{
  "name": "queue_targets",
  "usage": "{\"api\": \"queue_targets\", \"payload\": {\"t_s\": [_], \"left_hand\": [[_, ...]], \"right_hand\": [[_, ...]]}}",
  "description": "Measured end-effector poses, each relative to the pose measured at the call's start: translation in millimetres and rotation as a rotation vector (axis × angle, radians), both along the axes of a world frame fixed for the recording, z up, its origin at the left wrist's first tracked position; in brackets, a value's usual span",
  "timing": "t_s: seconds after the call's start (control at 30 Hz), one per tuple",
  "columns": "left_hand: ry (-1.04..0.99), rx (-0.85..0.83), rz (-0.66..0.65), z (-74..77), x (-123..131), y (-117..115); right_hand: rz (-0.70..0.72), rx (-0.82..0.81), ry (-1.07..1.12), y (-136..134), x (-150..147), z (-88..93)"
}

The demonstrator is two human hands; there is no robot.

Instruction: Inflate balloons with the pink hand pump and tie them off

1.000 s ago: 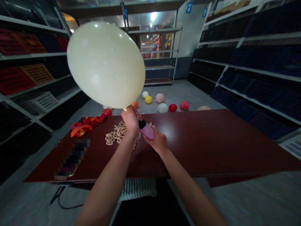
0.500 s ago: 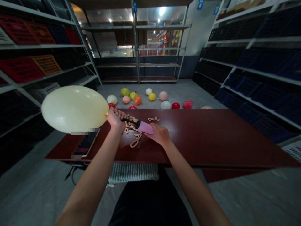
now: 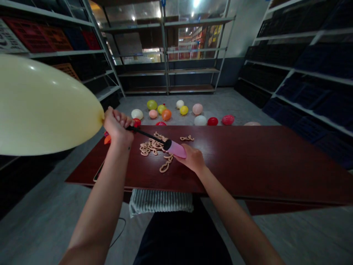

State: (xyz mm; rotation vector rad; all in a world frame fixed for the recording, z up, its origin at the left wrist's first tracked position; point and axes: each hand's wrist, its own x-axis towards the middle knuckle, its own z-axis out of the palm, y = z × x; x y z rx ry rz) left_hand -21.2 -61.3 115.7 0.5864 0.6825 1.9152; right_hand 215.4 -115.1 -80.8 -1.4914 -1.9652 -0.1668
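My left hand [image 3: 117,126] pinches the neck of a large, pale yellow inflated balloon [image 3: 41,106] that fills the left of the view. The same hand holds the thin black nozzle end of a pink hand pump [image 3: 176,149]. My right hand [image 3: 193,159] grips the pump's pink body, resting on the dark red table [image 3: 248,162]. A pile of beige curled clips [image 3: 151,146] lies on the table between my hands.
Several inflated balloons [image 3: 183,110] in yellow, orange, red, white and pink lie on the floor beyond the table. Flat orange balloons [image 3: 107,139] peek out by my left hand. Metal shelving with crates lines both sides and the back. A striped cloth [image 3: 161,200] hangs under the table's near edge.
My left hand swung the balloon from high above the table down and out to the left, closer to the camera. The pump's black nozzle now stretches out between my hands. My view shifted left.
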Motion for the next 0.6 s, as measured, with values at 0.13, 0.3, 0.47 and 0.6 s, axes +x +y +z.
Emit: {"api": "queue_targets", "payload": {"t_s": [0.13,0.3,0.47,0.6], "left_hand": [[0.07,0.023,-0.006,6.0,50,12],[0.13,-0.033,-0.096,-28.8,122,25],[0.101,-0.126,-0.188,-64.5,144,29],[0.009,-0.151,-0.19,-75.6,119,29]], "right_hand": [[-0.085,-0.007,0.095,2,3,-2.7],[-0.201,-0.032,0.166,5,7,-3.8],[-0.271,-0.064,0.143,5,9,1.0],[-0.222,-0.094,0.056,5,8,2.7]]}}
